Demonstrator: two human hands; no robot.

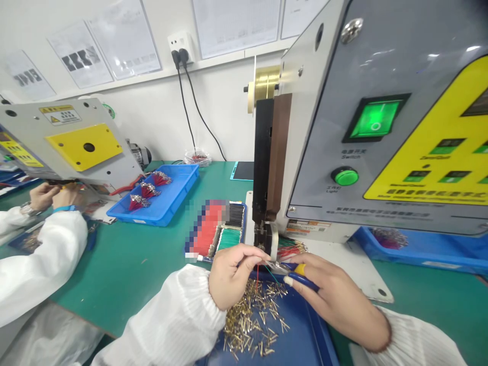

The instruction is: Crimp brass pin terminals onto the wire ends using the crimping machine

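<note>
Two hands up front, clock centred on the pliers' tip. Left hand (234,277) at 9 o'clock, thumb and forefinger pinching thin wires (258,275), one red, one green, hanging toward 6; contact with the tip too small to tell. Right hand (335,290) at 4, closed round blue-and-yellow pliers (301,269). Blue tray (293,345) at 6, loose brass-coloured pieces (247,315) heaped toward 7. Red wire bundle (209,229) and green wire bundle (230,238) at 10. Farther along 10, blue bin (177,185) on green worktop (145,259). Grey machine (324,152) at 1, switch (376,118) lit green. Co-worker's hands (68,197) between 9 and 10.
</note>
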